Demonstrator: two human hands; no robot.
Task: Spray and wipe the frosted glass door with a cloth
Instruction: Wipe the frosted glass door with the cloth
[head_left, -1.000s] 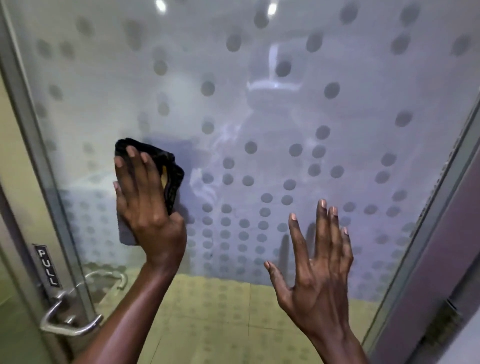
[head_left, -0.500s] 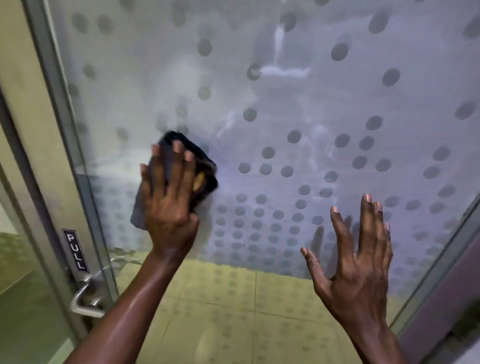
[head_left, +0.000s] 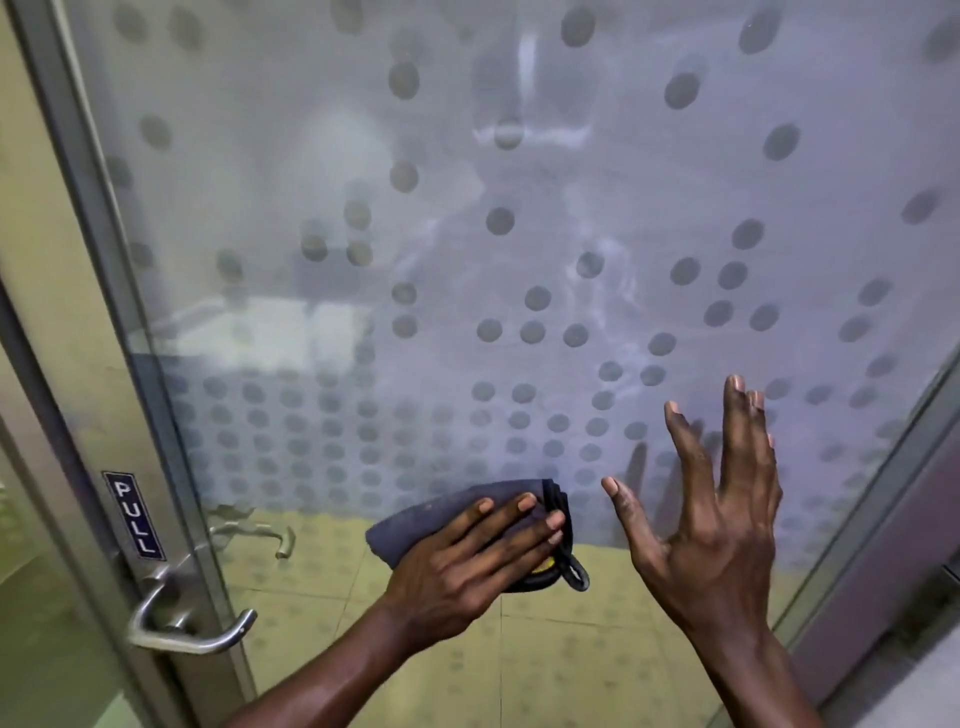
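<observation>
The frosted glass door (head_left: 519, 182) with a pattern of grey dots fills most of the head view. My left hand (head_left: 467, 561) lies flat on a dark folded cloth (head_left: 441, 512) and presses it against the glass, at the lower edge of the frosted band. The cloth shows a black hem and a bit of yellow at its right end. My right hand (head_left: 711, 509) is beside it on the right, fingers spread, fingertips at or very near the glass, holding nothing. No spray bottle is in view.
The door's metal frame (head_left: 104, 291) runs down the left, with a PULL label (head_left: 134, 515) and a silver lever handle (head_left: 182, 623) below it. A second frame edge (head_left: 883, 488) slants down the right. Yellowish floor tiles (head_left: 415, 665) show through the clear lower glass.
My left hand has swept the cloth down and to the right across the glass, from beside the left frame to the bottom of the frosted band. The right hand has stayed spread at the glass.
</observation>
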